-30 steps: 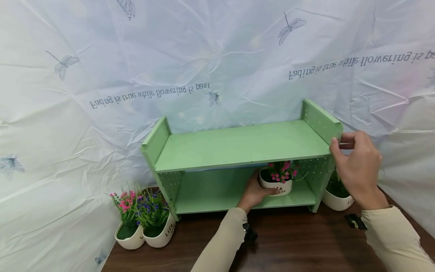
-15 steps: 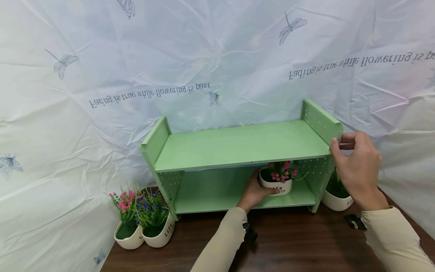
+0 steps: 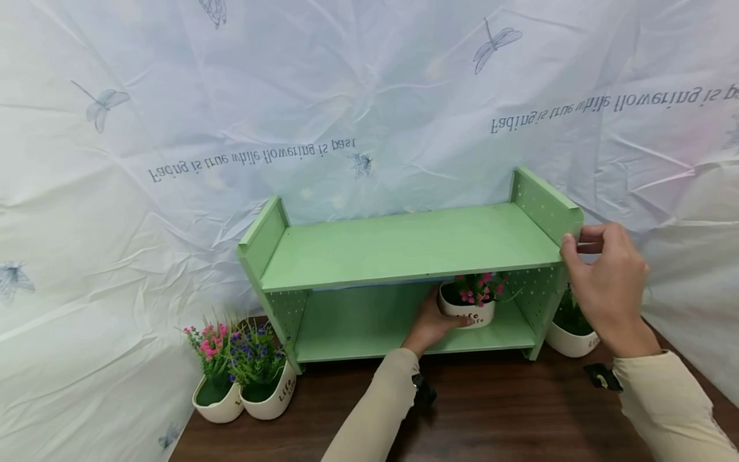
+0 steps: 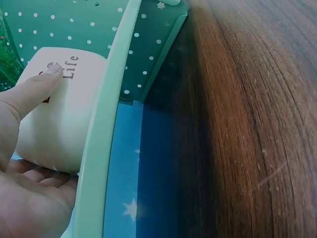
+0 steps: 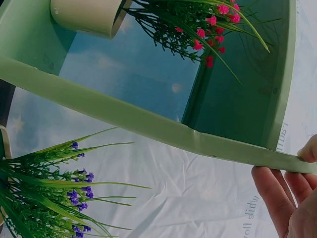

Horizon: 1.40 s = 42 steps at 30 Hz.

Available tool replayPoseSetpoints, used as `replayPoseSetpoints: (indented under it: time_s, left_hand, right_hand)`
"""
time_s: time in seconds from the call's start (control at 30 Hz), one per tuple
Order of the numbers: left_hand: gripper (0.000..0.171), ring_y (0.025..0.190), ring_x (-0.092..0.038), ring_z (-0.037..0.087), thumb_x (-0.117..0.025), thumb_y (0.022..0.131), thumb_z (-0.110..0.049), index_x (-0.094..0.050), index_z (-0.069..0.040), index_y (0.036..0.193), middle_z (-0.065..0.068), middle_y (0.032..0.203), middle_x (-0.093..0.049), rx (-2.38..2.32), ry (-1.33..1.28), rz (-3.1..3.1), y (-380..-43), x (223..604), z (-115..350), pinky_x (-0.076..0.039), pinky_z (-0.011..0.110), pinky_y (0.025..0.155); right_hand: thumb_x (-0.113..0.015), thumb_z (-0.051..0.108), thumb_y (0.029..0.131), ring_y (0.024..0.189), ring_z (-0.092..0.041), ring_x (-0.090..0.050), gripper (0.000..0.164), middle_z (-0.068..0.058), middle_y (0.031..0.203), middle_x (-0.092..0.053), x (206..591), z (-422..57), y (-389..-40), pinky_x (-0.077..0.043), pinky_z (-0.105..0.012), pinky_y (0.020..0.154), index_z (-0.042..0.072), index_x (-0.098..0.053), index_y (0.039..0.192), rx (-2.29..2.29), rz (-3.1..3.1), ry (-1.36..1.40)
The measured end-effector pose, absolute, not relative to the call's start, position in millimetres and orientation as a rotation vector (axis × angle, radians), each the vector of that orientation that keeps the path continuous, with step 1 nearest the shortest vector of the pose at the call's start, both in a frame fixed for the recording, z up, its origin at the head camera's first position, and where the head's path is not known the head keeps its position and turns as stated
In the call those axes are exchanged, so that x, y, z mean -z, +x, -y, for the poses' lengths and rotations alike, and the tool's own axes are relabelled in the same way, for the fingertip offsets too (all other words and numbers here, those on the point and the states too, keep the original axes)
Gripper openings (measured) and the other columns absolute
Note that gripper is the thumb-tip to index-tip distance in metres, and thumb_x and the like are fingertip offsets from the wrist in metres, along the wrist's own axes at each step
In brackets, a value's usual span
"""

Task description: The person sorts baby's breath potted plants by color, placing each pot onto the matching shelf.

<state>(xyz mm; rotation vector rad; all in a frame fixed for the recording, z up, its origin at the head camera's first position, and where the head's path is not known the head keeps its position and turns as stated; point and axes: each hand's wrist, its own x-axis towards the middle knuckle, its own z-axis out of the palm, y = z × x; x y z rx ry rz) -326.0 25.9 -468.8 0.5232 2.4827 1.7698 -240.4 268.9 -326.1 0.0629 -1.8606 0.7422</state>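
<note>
A white flowerpot with "Life" lettering and pink flowers is on the lower level of a green two-tier shelf, toward its right side. My left hand grips this pot from the left, the thumb across its front lettering and the other fingers around its side. In the left wrist view the pot lies just behind the shelf board's front edge. My right hand pinches the front edge of the shelf's right side panel between thumb and fingers.
Two white flowerpots, with pink and with purple flowers, stand left of the shelf on the dark wooden table. Another white pot stands by its right side, partly behind my right hand. A printed pale cloth hangs close behind.
The pot in my left hand has shifted very slightly up and back on the lower level. My right hand keeps its hold on the side panel.
</note>
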Motion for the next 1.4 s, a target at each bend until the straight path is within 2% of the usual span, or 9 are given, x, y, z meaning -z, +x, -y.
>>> replayPoseSetpoints:
  time_s: [0.3,0.5,0.6,0.7,0.83,0.93,1.07,1.23,1.4]
  left_hand:
    - [0.092,0.150,-0.042,0.033,-0.089,0.088,-0.025,-0.038,-0.016,0.164,0.011,0.163,-0.046,-1.687,0.549,-2.547,-325.7,469.6,-7.8,-0.041,0.054,0.118]
    - [0.090,0.150,-0.043,0.031,-0.088,0.089,-0.026,-0.040,-0.016,0.163,0.009,0.162,-0.048,-1.648,0.583,-2.552,-326.2,470.4,0.8,-0.041,0.053,0.118]
    - [0.092,0.151,-0.043,0.031,-0.088,0.089,-0.032,-0.038,-0.016,0.165,0.009,0.163,-0.046,-1.618,0.567,-2.593,-322.4,468.7,3.7,-0.042,0.053,0.117]
    - [0.093,0.152,-0.040,0.033,-0.085,0.091,-0.040,-0.035,-0.016,0.166,0.010,0.166,-0.042,-1.585,0.537,-2.655,-308.1,460.9,10.9,-0.042,0.054,0.117]
    - [0.093,0.153,-0.039,0.033,-0.081,0.093,-0.048,-0.033,-0.019,0.167,0.010,0.167,-0.038,-1.547,0.540,-2.744,-278.4,443.4,28.8,-0.042,0.056,0.117]
    - [0.087,0.151,-0.041,0.030,-0.078,0.095,-0.049,-0.036,-0.023,0.165,0.006,0.166,-0.041,-1.510,0.566,-2.820,-257.0,430.6,46.2,-0.044,0.056,0.115]
    - [0.074,0.146,-0.049,0.028,-0.074,0.099,-0.048,-0.042,-0.025,0.162,0.003,0.160,-0.049,-1.443,0.589,-2.935,-232.4,417.2,72.1,-0.048,0.056,0.111]
    - [0.067,0.131,-0.060,0.025,-0.077,0.098,-0.040,-0.049,-0.021,0.156,0.003,0.146,-0.061,-1.346,0.564,-3.127,-206.7,408.9,106.3,-0.054,0.051,0.101]
    - [0.055,0.115,-0.066,0.019,-0.083,0.094,-0.023,-0.062,-0.017,0.144,0.001,0.130,-0.068,-1.249,0.484,-3.399,-184.4,408.1,143.8,-0.058,0.043,0.090]
  right_hand:
    - [-0.073,0.003,0.095,0.088,0.029,-0.037,0.026,-0.031,0.105,-0.068,326.6,-269.4,-242.3,-0.038,-0.057,0.076,-0.013,-0.065,0.113,-0.755,1.869,0.055]
    - [-0.073,0.003,0.095,0.088,0.029,-0.037,0.026,-0.032,0.105,-0.069,328.5,-268.3,-244.6,-0.039,-0.058,0.077,-0.013,-0.065,0.113,-0.756,1.880,0.053]
    - [-0.074,0.004,0.095,0.088,0.029,-0.037,0.026,-0.031,0.105,-0.069,328.4,-266.4,-245.5,-0.038,-0.053,0.075,-0.013,-0.065,0.113,-0.751,1.881,0.057]
    - [-0.073,0.004,0.095,0.088,0.023,-0.039,0.025,-0.030,0.104,-0.069,327.2,-263.6,-245.6,-0.038,-0.048,0.073,-0.012,-0.065,0.113,-0.746,1.882,0.067]
    - [-0.072,0.005,0.096,0.084,0.004,-0.051,0.025,-0.030,0.104,-0.069,325.3,-261.2,-245.5,-0.038,-0.048,0.072,-0.012,-0.065,0.113,-0.734,1.876,0.090]
    - [-0.071,0.005,0.096,0.083,0.009,-0.053,0.025,-0.030,0.103,-0.069,324.5,-261.7,-244.5,-0.038,-0.045,0.073,-0.013,-0.064,0.113,-0.739,1.869,0.089]
    - [-0.070,0.006,0.097,0.087,0.030,-0.038,0.025,-0.030,0.103,-0.070,324.4,-263.3,-241.2,-0.037,-0.041,0.075,-0.013,-0.065,0.113,-0.752,1.869,0.067]
    - [-0.069,0.006,0.097,0.087,0.032,-0.036,0.025,-0.031,0.102,-0.069,324.7,-265.4,-238.0,-0.036,-0.043,0.075,-0.013,-0.064,0.112,-0.751,1.861,0.060]
    - [-0.069,0.007,0.096,0.087,0.032,-0.036,0.026,-0.032,0.101,-0.069,324.1,-266.7,-239.3,-0.037,-0.047,0.075,-0.014,-0.064,0.111,-0.752,1.853,0.071]
